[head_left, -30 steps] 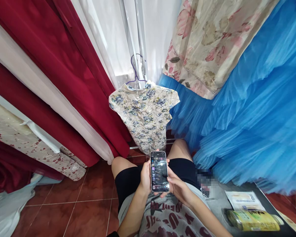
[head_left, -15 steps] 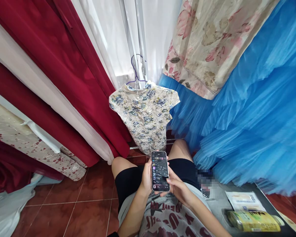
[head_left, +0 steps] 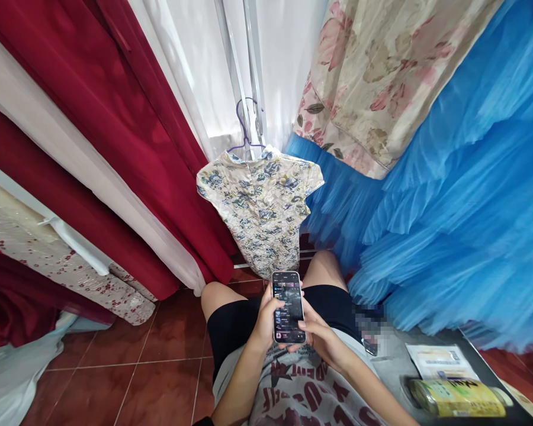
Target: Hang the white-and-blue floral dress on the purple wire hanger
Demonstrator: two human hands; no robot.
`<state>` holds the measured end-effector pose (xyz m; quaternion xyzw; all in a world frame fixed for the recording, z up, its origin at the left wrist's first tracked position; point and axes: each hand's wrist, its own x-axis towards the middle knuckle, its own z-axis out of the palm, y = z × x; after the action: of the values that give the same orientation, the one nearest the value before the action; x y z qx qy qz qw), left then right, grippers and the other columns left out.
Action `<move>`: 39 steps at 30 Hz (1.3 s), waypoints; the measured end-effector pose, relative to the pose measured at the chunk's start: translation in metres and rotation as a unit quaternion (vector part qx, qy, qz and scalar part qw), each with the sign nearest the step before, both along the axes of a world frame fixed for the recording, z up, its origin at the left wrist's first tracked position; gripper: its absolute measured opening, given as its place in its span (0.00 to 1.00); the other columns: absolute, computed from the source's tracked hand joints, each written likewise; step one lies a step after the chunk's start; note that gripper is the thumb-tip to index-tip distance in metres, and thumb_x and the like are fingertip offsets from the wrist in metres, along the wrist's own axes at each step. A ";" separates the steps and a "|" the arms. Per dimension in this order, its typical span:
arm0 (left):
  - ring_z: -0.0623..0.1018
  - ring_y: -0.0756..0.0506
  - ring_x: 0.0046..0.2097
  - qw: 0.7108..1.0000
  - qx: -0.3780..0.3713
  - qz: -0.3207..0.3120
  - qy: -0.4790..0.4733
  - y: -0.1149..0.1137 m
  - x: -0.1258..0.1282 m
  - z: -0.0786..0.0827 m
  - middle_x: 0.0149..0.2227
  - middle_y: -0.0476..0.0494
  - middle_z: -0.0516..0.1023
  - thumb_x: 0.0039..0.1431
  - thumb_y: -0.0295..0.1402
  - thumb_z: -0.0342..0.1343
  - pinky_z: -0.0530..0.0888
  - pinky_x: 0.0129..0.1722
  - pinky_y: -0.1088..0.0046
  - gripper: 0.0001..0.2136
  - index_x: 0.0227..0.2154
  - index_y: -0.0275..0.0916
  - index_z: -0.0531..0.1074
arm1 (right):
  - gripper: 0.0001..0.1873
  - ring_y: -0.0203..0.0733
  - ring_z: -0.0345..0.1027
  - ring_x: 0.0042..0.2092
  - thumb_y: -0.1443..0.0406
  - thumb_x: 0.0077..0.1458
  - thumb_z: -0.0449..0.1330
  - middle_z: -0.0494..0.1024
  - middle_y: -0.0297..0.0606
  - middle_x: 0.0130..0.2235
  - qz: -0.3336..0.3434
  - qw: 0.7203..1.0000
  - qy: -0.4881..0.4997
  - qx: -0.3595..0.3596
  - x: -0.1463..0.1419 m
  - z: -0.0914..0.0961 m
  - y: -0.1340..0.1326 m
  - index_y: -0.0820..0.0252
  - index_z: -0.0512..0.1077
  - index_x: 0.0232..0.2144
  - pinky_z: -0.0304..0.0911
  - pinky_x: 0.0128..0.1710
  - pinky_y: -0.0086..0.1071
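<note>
Phone [head_left: 290, 316] sits between left hand [head_left: 265, 322] and right hand [head_left: 322, 337]; garment [head_left: 264, 201] hangs on hanger [head_left: 244, 133] ahead; bottle [head_left: 457, 397] lies right, just beside packet [head_left: 442, 360].

at lower left, over the red tiled floor [head_left: 160, 343], a hand could pass beside the left forearm [head_left: 242, 381]. crimson fabric [head_left: 160, 171] walls off the upper left, a floral garment [head_left: 266, 207] hangs in the way at centre, blue tulle [head_left: 453, 236] crowds the right, and a bottle [head_left: 459, 397] blocks the lower right.
</note>
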<state>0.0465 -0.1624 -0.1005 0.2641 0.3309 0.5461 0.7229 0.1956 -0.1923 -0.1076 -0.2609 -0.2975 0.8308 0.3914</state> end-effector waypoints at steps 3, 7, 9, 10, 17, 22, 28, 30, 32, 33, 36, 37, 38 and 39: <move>0.77 0.35 0.56 1.000 0.003 -0.005 0.000 0.000 0.000 0.000 0.52 0.37 0.80 0.51 0.25 0.54 0.69 0.57 0.58 0.26 0.56 0.38 0.70 | 0.45 0.45 0.79 0.36 0.60 0.58 0.65 0.77 0.44 0.52 0.005 1.000 -0.007 0.002 0.000 0.002 0.000 0.46 0.48 0.71 0.74 0.36 0.39; 0.77 0.35 0.56 1.000 0.018 -0.007 -0.007 0.000 -0.001 -0.001 0.53 0.38 0.79 0.53 0.25 0.52 0.70 0.57 0.58 0.26 0.57 0.38 0.69 | 0.44 0.46 0.79 0.35 0.59 0.57 0.64 0.77 0.44 0.51 0.003 1.000 -0.011 0.004 0.000 0.003 0.001 0.46 0.50 0.70 0.74 0.37 0.41; 0.77 0.35 0.56 1.000 0.019 -0.008 -0.011 0.000 -0.001 -0.002 0.54 0.38 0.79 0.54 0.25 0.51 0.70 0.57 0.58 0.26 0.58 0.38 0.69 | 0.44 0.46 0.79 0.35 0.60 0.57 0.65 0.77 0.44 0.52 0.002 1.000 -0.013 0.003 0.000 0.003 0.001 0.46 0.50 0.70 0.74 0.38 0.42; 0.77 0.35 0.56 1.000 0.019 -0.009 -0.013 0.000 -0.001 -0.002 0.53 0.38 0.79 0.54 0.25 0.51 0.70 0.57 0.58 0.26 0.58 0.38 0.69 | 0.44 0.46 0.79 0.35 0.60 0.57 0.65 0.77 0.43 0.52 0.001 1.000 -0.013 0.002 0.000 0.003 0.000 0.46 0.50 0.70 0.74 0.38 0.42; 0.77 0.36 0.56 1.000 0.016 -0.008 -0.011 0.001 -0.001 -0.007 0.52 0.38 0.80 0.52 0.26 0.52 0.70 0.57 0.59 0.26 0.57 0.38 0.69 | 0.40 0.46 0.79 0.34 0.60 0.56 0.65 0.78 0.40 0.48 0.003 1.000 -0.006 0.002 0.001 -0.001 0.000 0.42 0.55 0.68 0.73 0.37 0.40; 0.78 0.36 0.55 1.000 0.007 -0.012 0.002 0.001 -0.002 -0.006 0.51 0.38 0.80 0.51 0.26 0.54 0.70 0.56 0.59 0.27 0.57 0.38 0.70 | 0.42 0.44 0.78 0.35 0.60 0.57 0.64 0.78 0.41 0.50 0.006 1.000 -0.005 0.008 0.002 -0.001 0.000 0.43 0.52 0.69 0.73 0.37 0.40; 0.79 0.37 0.52 0.999 -0.030 0.024 0.024 0.000 0.001 -0.008 0.48 0.39 0.82 0.56 0.31 0.55 0.71 0.55 0.61 0.24 0.58 0.38 0.70 | 0.47 0.48 0.79 0.37 0.58 0.57 0.65 0.78 0.45 0.51 0.008 1.000 -0.016 0.004 0.001 0.002 0.000 0.48 0.47 0.71 0.73 0.35 0.39; 0.79 0.37 0.52 0.999 -0.034 0.025 0.017 0.000 0.001 -0.010 0.48 0.39 0.82 0.57 0.32 0.55 0.71 0.55 0.61 0.24 0.58 0.38 0.69 | 0.47 0.48 0.79 0.38 0.58 0.57 0.64 0.78 0.45 0.52 0.010 1.000 -0.019 0.002 0.001 0.001 0.000 0.49 0.46 0.71 0.72 0.35 0.38; 0.79 0.37 0.52 0.999 -0.028 0.016 0.001 0.000 0.001 -0.012 0.49 0.38 0.81 0.58 0.32 0.54 0.71 0.55 0.61 0.23 0.58 0.38 0.69 | 0.47 0.46 0.79 0.37 0.58 0.57 0.64 0.78 0.44 0.52 0.016 1.000 -0.017 0.004 0.001 0.000 0.000 0.47 0.44 0.71 0.72 0.34 0.38; 0.79 0.37 0.52 1.000 -0.023 0.010 -0.008 0.000 0.001 -0.012 0.49 0.38 0.81 0.59 0.33 0.54 0.71 0.55 0.60 0.23 0.58 0.39 0.69 | 0.47 0.46 0.79 0.37 0.59 0.57 0.64 0.78 0.43 0.52 0.018 1.000 -0.016 0.005 0.001 -0.001 0.000 0.46 0.44 0.71 0.72 0.34 0.38; 0.79 0.37 0.53 1.000 -0.006 -0.002 -0.018 0.000 0.000 -0.011 0.50 0.37 0.80 0.60 0.33 0.53 0.71 0.55 0.60 0.22 0.58 0.38 0.69 | 0.48 0.45 0.79 0.36 0.59 0.57 0.64 0.77 0.43 0.52 0.015 1.000 -0.014 0.004 0.001 -0.004 0.000 0.46 0.43 0.71 0.72 0.33 0.38; 0.79 0.37 0.53 1.000 -0.002 -0.004 -0.013 0.000 -0.001 -0.009 0.51 0.37 0.80 0.59 0.32 0.53 0.71 0.55 0.60 0.22 0.57 0.38 0.69 | 0.48 0.45 0.79 0.36 0.59 0.57 0.64 0.77 0.43 0.52 0.015 1.000 -0.015 0.003 0.001 -0.005 0.000 0.46 0.43 0.71 0.72 0.33 0.38; 0.79 0.37 0.53 1.000 0.001 -0.005 -0.006 0.000 -0.001 -0.008 0.51 0.37 0.80 0.58 0.30 0.54 0.71 0.55 0.60 0.23 0.57 0.38 0.70 | 0.48 0.46 0.79 0.36 0.59 0.57 0.64 0.77 0.43 0.52 0.014 1.000 -0.016 0.003 0.001 -0.005 0.000 0.46 0.43 0.71 0.72 0.33 0.38; 0.78 0.37 0.54 1.000 0.002 -0.006 0.002 -0.001 -0.001 -0.007 0.51 0.37 0.80 0.56 0.28 0.55 0.71 0.55 0.60 0.23 0.57 0.38 0.70 | 0.48 0.46 0.79 0.36 0.59 0.57 0.64 0.78 0.43 0.52 0.014 1.000 -0.017 0.003 0.001 -0.005 0.000 0.46 0.43 0.71 0.72 0.33 0.39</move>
<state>0.0455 -0.1630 -0.1072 0.2689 0.3293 0.5421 0.7249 0.1966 -0.1925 -0.1125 -0.2695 -0.3102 0.8308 0.3753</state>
